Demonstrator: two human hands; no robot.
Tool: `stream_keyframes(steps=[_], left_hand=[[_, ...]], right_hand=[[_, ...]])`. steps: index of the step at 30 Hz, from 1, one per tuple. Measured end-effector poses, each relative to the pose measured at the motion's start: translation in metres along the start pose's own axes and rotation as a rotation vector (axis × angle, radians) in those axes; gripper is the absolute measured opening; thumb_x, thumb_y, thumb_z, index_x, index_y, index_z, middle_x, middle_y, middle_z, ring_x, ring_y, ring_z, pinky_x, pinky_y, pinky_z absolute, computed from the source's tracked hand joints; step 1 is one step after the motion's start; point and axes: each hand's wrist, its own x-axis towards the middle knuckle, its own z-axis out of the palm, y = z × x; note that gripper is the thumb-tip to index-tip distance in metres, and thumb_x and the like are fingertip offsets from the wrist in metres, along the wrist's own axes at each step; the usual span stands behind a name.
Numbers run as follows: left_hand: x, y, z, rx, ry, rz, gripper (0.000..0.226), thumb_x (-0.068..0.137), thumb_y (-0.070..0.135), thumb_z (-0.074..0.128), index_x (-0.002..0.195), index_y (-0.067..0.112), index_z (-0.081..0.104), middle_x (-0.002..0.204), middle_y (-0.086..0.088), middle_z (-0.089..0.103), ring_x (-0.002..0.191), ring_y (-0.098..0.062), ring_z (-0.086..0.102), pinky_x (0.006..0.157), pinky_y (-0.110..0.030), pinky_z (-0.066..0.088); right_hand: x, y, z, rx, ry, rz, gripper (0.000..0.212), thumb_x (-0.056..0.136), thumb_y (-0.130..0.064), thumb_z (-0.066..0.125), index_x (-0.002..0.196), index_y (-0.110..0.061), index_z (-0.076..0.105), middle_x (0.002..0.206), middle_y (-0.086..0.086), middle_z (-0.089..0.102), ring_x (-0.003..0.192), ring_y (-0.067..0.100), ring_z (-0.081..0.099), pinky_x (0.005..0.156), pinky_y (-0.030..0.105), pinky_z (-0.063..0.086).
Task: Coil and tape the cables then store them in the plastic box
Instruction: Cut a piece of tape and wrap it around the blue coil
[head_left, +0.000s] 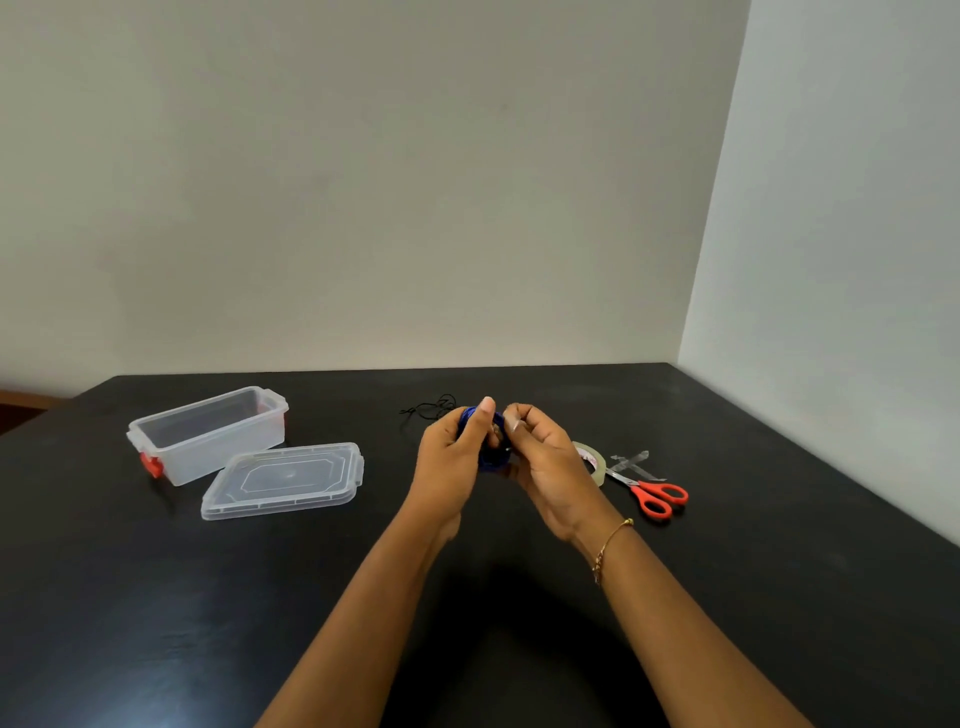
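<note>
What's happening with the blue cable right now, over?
Both hands, left and right, gripping blue cable coil above table. Plastic box open, lid beside it. Nothing blocking.

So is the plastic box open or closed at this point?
Open. The plastic box has no cover on; its lid lies flat on the table in front of it.

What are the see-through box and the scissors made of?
The box looks like clear, slightly cloudy plastic: you can see the table through its walls, and it has a red clip. The scissors seem to have shiny metal blades, which glint grey, and smooth red handles, probably plastic.
</note>
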Motion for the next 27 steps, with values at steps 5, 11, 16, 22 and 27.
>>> stream_keyframes(steps=[5,11,16,22,27], left_hand=[[0.001,-0.006,0.002,0.036,0.055,-0.064,0.034,0.098,0.031,0.038,0.073,0.013,0.052,0.070,0.000,0.053,0.071,-0.010,0.052,0.072,-0.021,0.047],[0.003,-0.014,-0.003,0.145,-0.019,-0.062,0.033,0.099,0.030,0.035,0.077,0.012,0.051,0.068,0.000,0.050,0.065,-0.008,0.046,0.067,-0.019,0.040],[0.003,-0.014,-0.001,0.142,-0.094,-0.091,0.032,0.099,0.032,0.035,0.084,0.011,0.054,0.077,0.000,0.053,0.071,-0.006,0.050,0.060,-0.012,0.041],[0.002,-0.016,-0.001,0.125,-0.154,-0.074,0.033,0.099,0.033,0.034,0.085,0.011,0.054,0.078,0.000,0.054,0.072,-0.008,0.051,0.059,-0.010,0.046],[0.000,-0.014,0.003,0.238,-0.125,0.006,0.032,0.100,0.029,0.030,0.078,0.013,0.047,0.082,0.002,0.039,0.077,-0.007,0.042,0.067,-0.010,0.041]], right_hand=[[0.002,0.000,-0.001,-0.169,0.036,0.040,0.019,0.098,-0.019,0.039,0.084,-0.020,0.052,0.092,0.001,0.060,0.094,0.017,0.057,0.085,0.039,0.054],[0.000,-0.014,-0.017,-0.328,0.059,-0.093,0.010,0.092,-0.010,0.050,0.087,-0.011,0.058,0.092,0.001,0.061,0.087,0.010,0.062,0.072,0.024,0.056],[-0.001,-0.013,-0.018,-0.837,-0.019,-0.305,0.010,0.081,-0.009,0.066,0.077,-0.016,0.060,0.087,-0.005,0.057,0.078,0.005,0.057,0.073,0.007,0.046],[0.000,-0.010,-0.017,-1.011,0.056,-0.421,0.003,0.078,-0.005,0.067,0.080,-0.004,0.068,0.090,0.008,0.063,0.075,0.010,0.058,0.067,0.009,0.048],[0.000,-0.008,-0.013,-1.061,0.162,-0.451,0.006,0.078,-0.007,0.069,0.077,-0.001,0.069,0.085,0.011,0.066,0.073,0.018,0.062,0.070,0.029,0.055]])
